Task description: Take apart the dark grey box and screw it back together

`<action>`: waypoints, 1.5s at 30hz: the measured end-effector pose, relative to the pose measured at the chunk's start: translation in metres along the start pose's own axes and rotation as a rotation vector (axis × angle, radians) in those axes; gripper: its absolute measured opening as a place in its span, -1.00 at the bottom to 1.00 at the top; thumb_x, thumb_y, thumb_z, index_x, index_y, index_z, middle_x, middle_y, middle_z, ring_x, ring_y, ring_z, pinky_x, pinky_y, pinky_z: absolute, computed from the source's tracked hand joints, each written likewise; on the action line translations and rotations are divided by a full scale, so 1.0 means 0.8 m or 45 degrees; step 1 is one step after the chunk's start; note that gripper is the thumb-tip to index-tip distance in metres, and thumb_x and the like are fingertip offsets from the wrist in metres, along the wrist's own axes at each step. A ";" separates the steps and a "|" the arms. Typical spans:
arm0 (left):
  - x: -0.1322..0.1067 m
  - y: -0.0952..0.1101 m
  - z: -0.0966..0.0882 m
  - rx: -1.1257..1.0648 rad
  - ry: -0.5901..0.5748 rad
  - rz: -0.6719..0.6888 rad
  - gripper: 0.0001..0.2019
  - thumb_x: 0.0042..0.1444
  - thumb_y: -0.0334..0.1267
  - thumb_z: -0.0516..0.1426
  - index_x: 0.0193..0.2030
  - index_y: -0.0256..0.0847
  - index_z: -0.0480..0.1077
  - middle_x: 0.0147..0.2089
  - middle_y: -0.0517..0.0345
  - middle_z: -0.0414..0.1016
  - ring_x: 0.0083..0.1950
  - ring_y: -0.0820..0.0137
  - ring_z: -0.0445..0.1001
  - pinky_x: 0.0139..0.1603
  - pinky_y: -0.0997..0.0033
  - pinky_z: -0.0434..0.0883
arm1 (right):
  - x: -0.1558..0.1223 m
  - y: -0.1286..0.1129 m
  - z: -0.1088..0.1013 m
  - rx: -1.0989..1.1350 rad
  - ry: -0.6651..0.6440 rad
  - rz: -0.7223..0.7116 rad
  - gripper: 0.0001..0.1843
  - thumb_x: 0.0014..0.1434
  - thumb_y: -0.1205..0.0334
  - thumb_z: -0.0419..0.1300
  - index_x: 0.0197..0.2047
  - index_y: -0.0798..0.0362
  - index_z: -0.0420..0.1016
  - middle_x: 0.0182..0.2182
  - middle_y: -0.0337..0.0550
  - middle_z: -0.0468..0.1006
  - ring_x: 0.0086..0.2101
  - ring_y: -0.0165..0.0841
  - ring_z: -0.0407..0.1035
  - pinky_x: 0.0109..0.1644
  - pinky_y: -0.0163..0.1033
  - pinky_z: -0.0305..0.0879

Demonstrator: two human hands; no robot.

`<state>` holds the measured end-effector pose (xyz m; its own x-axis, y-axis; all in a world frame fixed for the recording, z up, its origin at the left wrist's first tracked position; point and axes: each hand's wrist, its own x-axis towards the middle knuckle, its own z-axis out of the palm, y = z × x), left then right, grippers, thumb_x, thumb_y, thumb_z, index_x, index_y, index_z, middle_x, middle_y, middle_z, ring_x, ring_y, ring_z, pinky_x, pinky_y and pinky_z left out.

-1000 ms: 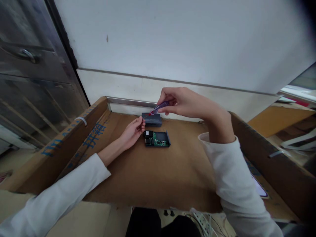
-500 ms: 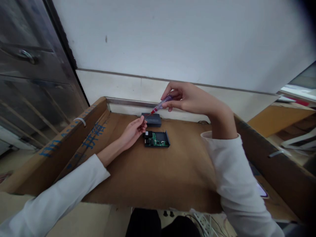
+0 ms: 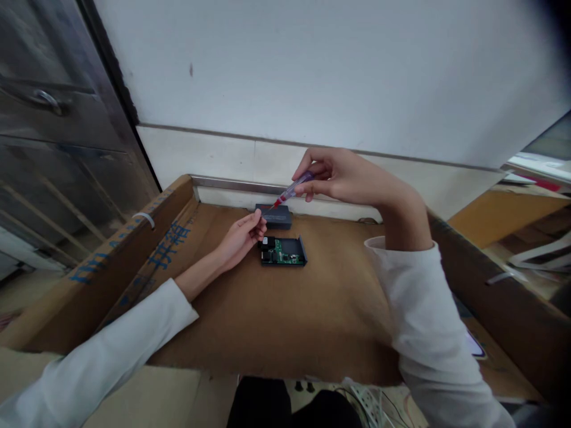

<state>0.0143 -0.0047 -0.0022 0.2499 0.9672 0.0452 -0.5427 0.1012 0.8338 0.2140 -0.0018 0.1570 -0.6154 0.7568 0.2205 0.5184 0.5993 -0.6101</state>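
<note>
We hold the slim screwdriver (image 3: 292,189), which has a translucent purple plastic handle and a red collar, in our right hand (image 3: 343,178). Thumb and fingers are closed around the handle, raised above the far edge of the flat brown cardboard work surface (image 3: 276,315). The metal tip slopes down-left to our left hand (image 3: 241,238), whose thumb and forefinger are drawn together; we cannot tell whether they grip anything. Just beside that hand lies the open dark grey plastic case with a green circuit board (image 3: 283,252). The flat dark grey rectangular cover (image 3: 274,216) lies just behind it.

Right hand (image 3: 352,178) holds screwdriver (image 3: 289,191)
</note>
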 end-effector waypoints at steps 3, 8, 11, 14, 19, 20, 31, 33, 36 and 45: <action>0.000 0.003 0.001 0.013 0.006 -0.028 -0.67 0.16 -0.06 0.18 -0.38 -0.35 0.45 -0.44 0.14 0.39 -0.44 0.56 0.31 -0.41 0.58 0.28 | -0.002 -0.002 -0.001 -0.010 0.021 -0.005 -0.79 0.07 0.09 0.29 -0.28 -0.01 0.41 -0.31 -0.20 0.63 -0.36 -0.37 0.49 -0.29 -0.24 0.38; 0.006 0.005 -0.002 0.116 0.164 0.072 -0.66 0.24 -0.09 0.10 -0.42 -0.32 0.44 -0.46 0.14 0.37 -0.49 0.53 0.26 -0.51 0.56 0.18 | -0.005 -0.002 -0.005 -0.021 -0.007 0.005 -0.81 0.07 0.11 0.29 -0.28 -0.03 0.41 -0.34 -0.20 0.62 -0.41 -0.37 0.46 -0.34 -0.22 0.36; 0.013 -0.002 -0.012 0.352 0.295 0.202 -0.73 0.25 -0.22 0.09 -0.43 -0.29 0.45 -0.43 0.14 0.38 -0.45 0.51 0.27 -0.46 0.56 0.18 | -0.003 0.001 -0.005 -0.064 -0.095 0.060 -0.79 0.04 0.11 0.31 -0.29 -0.02 0.42 -0.41 -0.21 0.61 -0.44 -0.37 0.45 -0.37 -0.23 0.34; 0.018 -0.012 -0.024 0.583 0.301 0.314 -0.85 0.21 -0.30 0.13 -0.37 -0.23 0.46 -0.34 0.16 0.42 -0.34 0.48 0.30 -0.35 0.58 0.20 | 0.001 0.006 -0.001 -0.111 -0.175 0.120 -0.79 0.03 0.13 0.33 -0.31 0.00 0.43 -0.45 -0.21 0.58 -0.47 -0.37 0.44 -0.38 -0.23 0.31; 0.017 -0.016 -0.028 1.010 0.192 0.432 -0.91 0.22 -0.33 0.09 -0.25 -0.22 0.43 -0.26 0.14 0.40 -0.22 0.42 0.32 -0.16 0.50 0.23 | 0.007 0.008 0.011 -0.205 -0.283 0.178 -0.84 0.05 0.20 0.29 -0.30 0.02 0.42 -0.48 -0.22 0.56 -0.47 -0.39 0.43 -0.39 -0.27 0.26; 0.016 -0.015 -0.027 1.103 0.162 0.472 -0.89 0.23 -0.33 0.07 -0.24 -0.21 0.42 -0.24 0.14 0.40 -0.21 0.41 0.33 -0.12 0.47 0.23 | 0.008 0.007 0.013 -0.243 -0.296 0.186 -0.84 0.05 0.21 0.28 -0.29 0.03 0.42 -0.49 -0.22 0.56 -0.47 -0.40 0.42 -0.39 -0.29 0.24; 0.013 -0.011 -0.025 1.340 0.144 0.515 -0.86 0.26 -0.29 -0.01 -0.19 -0.19 0.36 -0.16 0.13 0.44 -0.15 0.36 0.37 -0.06 0.33 0.30 | 0.011 -0.001 0.022 -0.434 -0.356 0.199 -0.85 0.09 0.22 0.21 -0.24 0.06 0.43 -0.41 -0.18 0.57 -0.42 -0.42 0.39 -0.39 -0.33 0.13; 0.013 -0.011 -0.025 1.351 0.141 0.517 -0.87 0.26 -0.30 -0.01 -0.19 -0.19 0.36 -0.16 0.13 0.44 -0.14 0.36 0.38 -0.05 0.32 0.31 | 0.011 -0.002 0.022 -0.424 -0.370 0.197 -0.85 0.09 0.21 0.20 -0.25 0.06 0.43 -0.40 -0.18 0.58 -0.41 -0.42 0.39 -0.39 -0.33 0.13; 0.012 -0.011 -0.023 1.347 0.138 0.513 -0.87 0.25 -0.30 -0.01 -0.20 -0.20 0.36 -0.17 0.13 0.44 -0.15 0.37 0.38 -0.07 0.33 0.31 | 0.012 -0.001 0.023 -0.413 -0.385 0.200 -0.84 0.09 0.21 0.21 -0.24 0.06 0.43 -0.39 -0.17 0.58 -0.40 -0.42 0.39 -0.37 -0.33 0.14; 0.013 -0.013 -0.025 1.305 0.111 0.540 -0.86 0.26 -0.27 0.00 -0.19 -0.20 0.35 -0.16 0.13 0.42 -0.14 0.36 0.37 -0.06 0.33 0.29 | 0.015 0.004 0.028 -0.438 -0.397 0.197 -0.82 0.09 0.21 0.22 -0.21 0.06 0.43 -0.41 -0.18 0.57 -0.43 -0.44 0.37 -0.37 -0.33 0.12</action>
<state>0.0064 0.0094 -0.0211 0.1222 0.8950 0.4289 0.3586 -0.4428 0.8218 0.1949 0.0037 0.1402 -0.6370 0.7609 -0.1236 0.7515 0.5773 -0.3192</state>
